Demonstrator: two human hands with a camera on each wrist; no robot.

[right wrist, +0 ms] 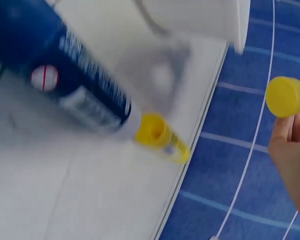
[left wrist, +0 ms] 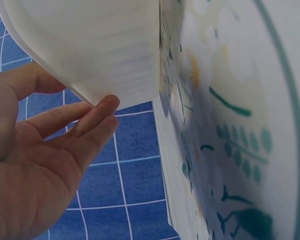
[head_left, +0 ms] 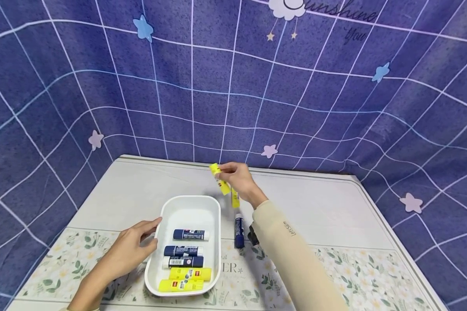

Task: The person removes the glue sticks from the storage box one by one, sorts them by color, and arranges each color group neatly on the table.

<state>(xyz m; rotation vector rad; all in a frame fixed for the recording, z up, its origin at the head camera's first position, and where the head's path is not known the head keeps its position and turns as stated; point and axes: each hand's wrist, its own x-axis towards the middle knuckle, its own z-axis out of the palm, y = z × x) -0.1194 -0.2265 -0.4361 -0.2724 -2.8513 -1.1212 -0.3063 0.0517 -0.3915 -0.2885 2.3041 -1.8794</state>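
My right hand pinches a yellow glue stick between thumb and fingers, raised over the table beyond the white plastic bin. In the right wrist view the glue stick's round yellow end faces the camera. My left hand grips the bin's left rim; in the left wrist view several fingertips lie against its outer wall. Inside the bin are three navy glue sticks and two yellow glue sticks. Below my right hand, another yellow glue stick lies on the table, partly hidden.
A navy glue stick lies right of the bin, in line with the loose yellow one. A black object shows beside the right sleeve. The table ends at a blue gridded curtain behind and at both sides.
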